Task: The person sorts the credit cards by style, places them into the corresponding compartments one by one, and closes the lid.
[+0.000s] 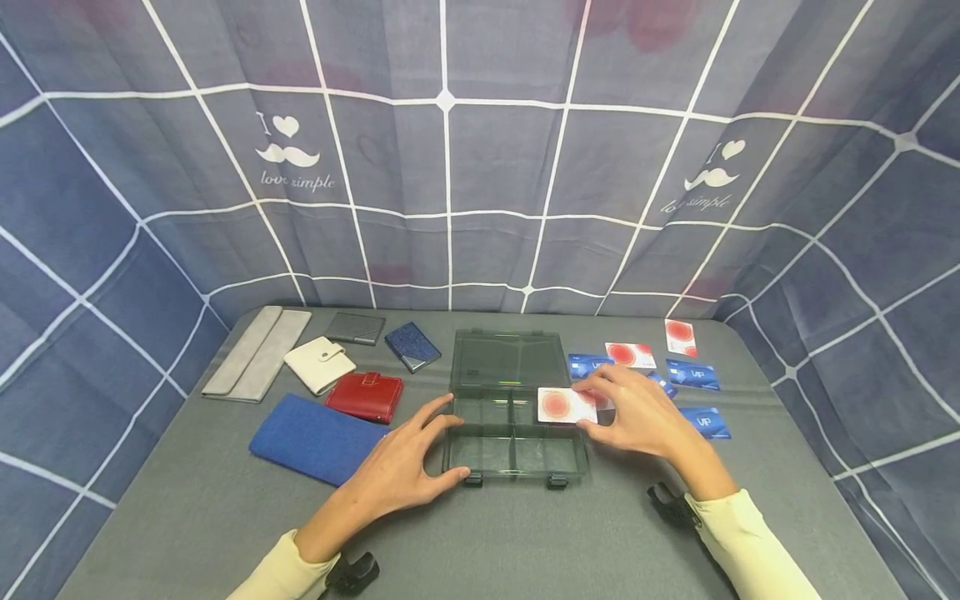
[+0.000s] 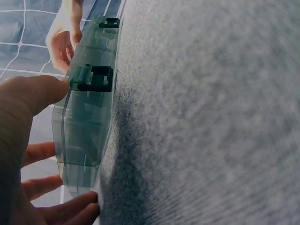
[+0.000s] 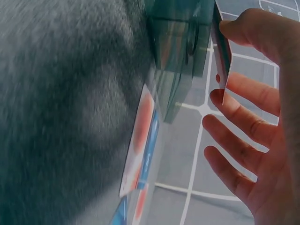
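A white card with a red circular print [image 1: 558, 405] is pinched between thumb and fingers of my right hand [image 1: 637, 410], over the right back compartment of a clear green plastic compartment box [image 1: 480, 454]. In the right wrist view the card [image 3: 224, 56] stands edge-on beside the box's wall. The box's lid [image 1: 510, 360] lies folded back behind it. My left hand [image 1: 401, 458] holds the box by its left front corner, with the thumb beside a dark latch [image 2: 96, 78] and the fingers at the left end. The compartments that show hold nothing.
Right of the box lie blue VIP cards [image 1: 693, 375] and red-and-white cards [image 1: 680, 337], some overlapping. On the left are a blue cloth pouch [image 1: 315, 437], a red wallet [image 1: 366, 396], a cream wallet [image 1: 318, 367], a grey long wallet [image 1: 255, 354] and two card holders [image 1: 412, 346].
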Available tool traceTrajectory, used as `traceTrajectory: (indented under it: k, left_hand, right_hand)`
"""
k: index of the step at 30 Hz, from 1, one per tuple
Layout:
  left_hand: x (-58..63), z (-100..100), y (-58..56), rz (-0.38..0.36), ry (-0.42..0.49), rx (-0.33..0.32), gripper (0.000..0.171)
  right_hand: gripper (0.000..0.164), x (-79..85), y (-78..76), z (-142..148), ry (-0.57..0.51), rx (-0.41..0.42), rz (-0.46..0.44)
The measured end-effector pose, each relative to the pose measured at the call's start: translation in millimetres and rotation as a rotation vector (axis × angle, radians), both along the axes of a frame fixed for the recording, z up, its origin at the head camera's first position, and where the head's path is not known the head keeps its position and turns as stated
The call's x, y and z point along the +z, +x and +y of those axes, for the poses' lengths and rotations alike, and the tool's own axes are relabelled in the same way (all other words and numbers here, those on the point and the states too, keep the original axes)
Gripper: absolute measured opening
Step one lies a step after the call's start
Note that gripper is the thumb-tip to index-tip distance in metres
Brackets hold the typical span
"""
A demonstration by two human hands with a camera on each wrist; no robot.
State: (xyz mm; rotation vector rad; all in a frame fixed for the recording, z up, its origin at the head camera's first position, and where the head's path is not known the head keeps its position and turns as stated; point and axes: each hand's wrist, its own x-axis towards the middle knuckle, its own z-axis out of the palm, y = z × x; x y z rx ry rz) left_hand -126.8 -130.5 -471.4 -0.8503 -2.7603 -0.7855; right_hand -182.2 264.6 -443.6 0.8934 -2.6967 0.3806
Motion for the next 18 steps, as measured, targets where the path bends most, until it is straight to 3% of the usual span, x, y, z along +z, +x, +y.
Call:
traceTrajectory:
  k: [18]
  left_hand:
    - [-3.1, -1, -1.5, -0.012, 0.002, 0.004, 0.064]
  right_hand:
    - [0.048, -2.5, -8.5, -32, 0.047, 0.080, 0.012]
